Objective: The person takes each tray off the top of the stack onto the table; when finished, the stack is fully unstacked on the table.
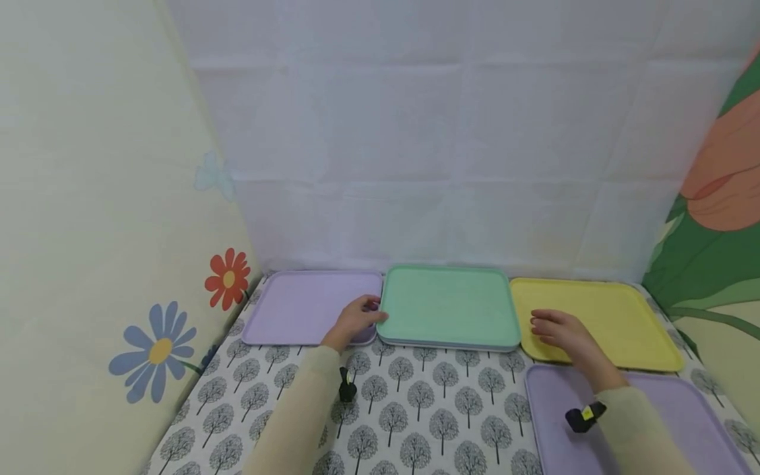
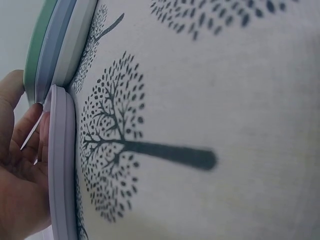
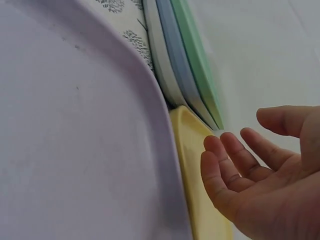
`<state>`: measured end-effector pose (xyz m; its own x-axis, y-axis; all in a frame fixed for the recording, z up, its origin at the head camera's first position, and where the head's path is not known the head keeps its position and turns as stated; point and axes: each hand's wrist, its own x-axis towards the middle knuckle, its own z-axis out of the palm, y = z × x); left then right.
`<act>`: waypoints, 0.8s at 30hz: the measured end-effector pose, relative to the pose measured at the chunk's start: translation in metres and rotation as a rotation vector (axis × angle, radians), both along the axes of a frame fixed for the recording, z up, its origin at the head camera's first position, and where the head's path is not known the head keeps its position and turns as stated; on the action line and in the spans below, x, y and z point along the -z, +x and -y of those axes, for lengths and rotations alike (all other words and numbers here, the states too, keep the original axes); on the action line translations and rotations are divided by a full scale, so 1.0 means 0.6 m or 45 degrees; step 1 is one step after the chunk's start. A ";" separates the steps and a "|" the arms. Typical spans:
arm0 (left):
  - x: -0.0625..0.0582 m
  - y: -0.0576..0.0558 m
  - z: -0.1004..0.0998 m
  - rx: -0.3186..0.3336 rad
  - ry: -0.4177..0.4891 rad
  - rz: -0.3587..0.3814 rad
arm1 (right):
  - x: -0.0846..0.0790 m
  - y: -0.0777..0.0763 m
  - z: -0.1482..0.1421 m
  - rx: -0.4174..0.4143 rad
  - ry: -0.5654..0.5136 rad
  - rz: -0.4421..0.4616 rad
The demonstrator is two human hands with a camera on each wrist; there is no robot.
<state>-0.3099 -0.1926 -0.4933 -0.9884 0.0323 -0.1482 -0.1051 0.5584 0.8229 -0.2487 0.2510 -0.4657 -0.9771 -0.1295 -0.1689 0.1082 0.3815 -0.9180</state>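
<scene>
A green tray (image 1: 448,307) lies on top of a stack, with a blue tray (image 2: 56,42) and a white tray (image 2: 72,47) beneath it. My left hand (image 1: 358,318) is at the stack's left side, pinching the green tray's edge between thumb and a fingertip. Below that hand lies a lilac tray (image 1: 311,307), whose rim partly hides the fingers in the left wrist view. Over the yellow tray (image 1: 611,323) hovers my right hand (image 1: 561,330), fingers relaxed and apart, holding nothing. It is a short way from the stack's right edge.
Another lilac tray (image 1: 653,429) lies at the front right, under the right forearm. A tree-patterned cloth (image 1: 410,409) covers the table. Behind the trays hangs a white sheet (image 1: 439,132); flower-printed panels (image 1: 119,198) stand at both sides.
</scene>
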 end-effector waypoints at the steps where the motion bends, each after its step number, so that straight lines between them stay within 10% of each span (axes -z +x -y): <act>1: 0.000 0.000 -0.001 0.000 0.004 0.002 | 0.002 -0.003 0.005 0.003 -0.008 -0.005; 24: 0.000 0.001 -0.005 -0.036 0.011 -0.003 | 0.038 -0.066 0.066 0.140 0.212 0.070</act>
